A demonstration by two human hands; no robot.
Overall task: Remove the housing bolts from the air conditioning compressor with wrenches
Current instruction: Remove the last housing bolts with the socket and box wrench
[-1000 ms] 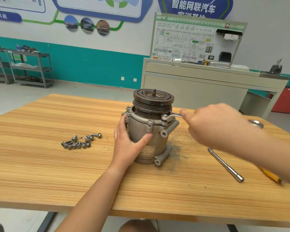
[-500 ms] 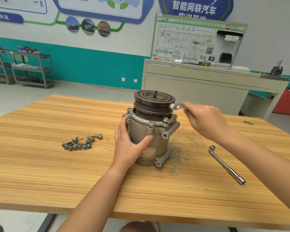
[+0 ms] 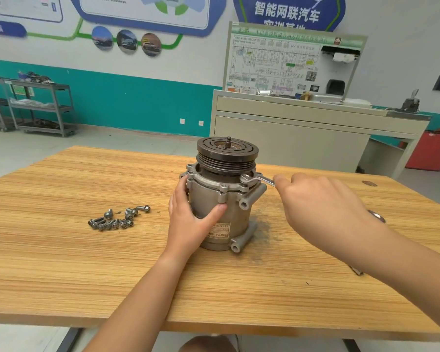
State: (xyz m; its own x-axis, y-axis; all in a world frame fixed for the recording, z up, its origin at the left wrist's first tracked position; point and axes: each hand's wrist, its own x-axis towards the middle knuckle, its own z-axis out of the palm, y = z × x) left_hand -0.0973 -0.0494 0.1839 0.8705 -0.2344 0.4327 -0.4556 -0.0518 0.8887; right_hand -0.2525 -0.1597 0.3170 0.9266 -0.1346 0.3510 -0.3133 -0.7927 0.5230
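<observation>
Air conditioning compressor (image 3: 221,212): grey cast-metal cylinder standing upright near the middle of the table, with a dark grooved pulley (image 3: 227,154) on top and a white label on its front.
Table (image 3: 61,262): light, striped wooden top; a dark smudge lies at 4 o'clock of the compressor's base.
Left hand (image 3: 191,224): wraps the housing from 8 o'clock, thumb across the front, fingers curled round the far side.
Right hand (image 3: 323,207): at 3 o'clock of the compressor, back toward the camera, fingers folded round the wrench handle, forefinger stretched along it.
Wrench (image 3: 258,179): slim silver steel spanner, its head on the compressor's flange at 2 o'clock, just under the pulley.
Loose bolts (image 3: 117,218): cluster of small grey flanged bolts on the table at 9 o'clock, well apart from the compressor.
</observation>
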